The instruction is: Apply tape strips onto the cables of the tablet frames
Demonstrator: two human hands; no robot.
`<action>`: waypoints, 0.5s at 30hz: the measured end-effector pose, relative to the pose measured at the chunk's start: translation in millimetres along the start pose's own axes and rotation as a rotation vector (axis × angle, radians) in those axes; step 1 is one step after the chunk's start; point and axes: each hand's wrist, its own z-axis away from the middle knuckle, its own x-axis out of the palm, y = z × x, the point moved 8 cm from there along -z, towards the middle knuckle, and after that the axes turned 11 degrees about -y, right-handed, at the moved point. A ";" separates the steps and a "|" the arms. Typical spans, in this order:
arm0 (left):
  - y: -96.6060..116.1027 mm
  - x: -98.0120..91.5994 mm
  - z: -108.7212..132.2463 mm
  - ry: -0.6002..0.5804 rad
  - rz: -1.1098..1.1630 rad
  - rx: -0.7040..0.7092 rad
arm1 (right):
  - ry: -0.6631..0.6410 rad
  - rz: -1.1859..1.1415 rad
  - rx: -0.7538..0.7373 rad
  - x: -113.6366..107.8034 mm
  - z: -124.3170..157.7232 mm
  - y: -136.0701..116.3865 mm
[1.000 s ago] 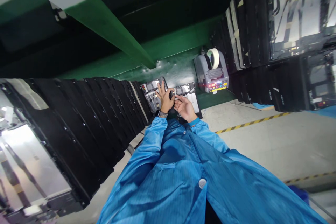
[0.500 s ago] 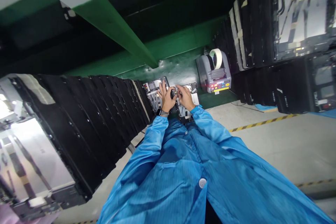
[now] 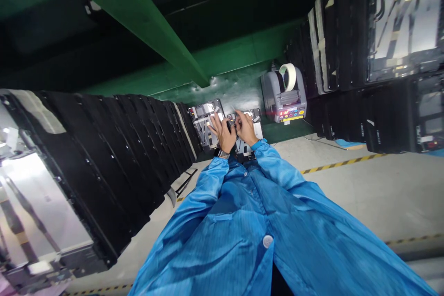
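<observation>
My left hand (image 3: 225, 135), with a dark watch at the wrist, grips a small black part (image 3: 229, 124) between thumb and index finger; its other fingers fan out. Right beside it, my right hand (image 3: 246, 130) is pinched close to that part. Whatever its fingertips hold is too small to make out. Under my right hand lies an open electronic unit (image 3: 257, 128) with silver plates and a black frame. A similar unit (image 3: 204, 121) lies to the left, partly behind my left hand. Both rest on the green bench (image 3: 239, 95).
A grey tape dispenser (image 3: 282, 99) with a cream roll stands right of my hands. Rows of black units (image 3: 114, 157) line the left side, and more black units (image 3: 342, 41) are stacked at right. A green post (image 3: 166, 41) rises behind the bench.
My left hand has shifted slightly right and down, closer to my right hand. My right hand stays nearly in place, fingers still pinched. The view has tilted a little.
</observation>
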 end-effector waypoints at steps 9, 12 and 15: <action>-1.5 -1.8 -5.6 -0.018 0.001 -0.016 | 0.062 -0.151 0.050 -9.1 7.3 -15.2; -1.7 -2.7 -6.2 -0.004 -0.019 0.004 | 0.140 -0.415 0.124 -10.3 18.3 -11.8; -1.8 -3.0 -6.2 -0.001 -0.034 0.013 | 0.110 -0.758 0.271 7.7 33.0 -1.7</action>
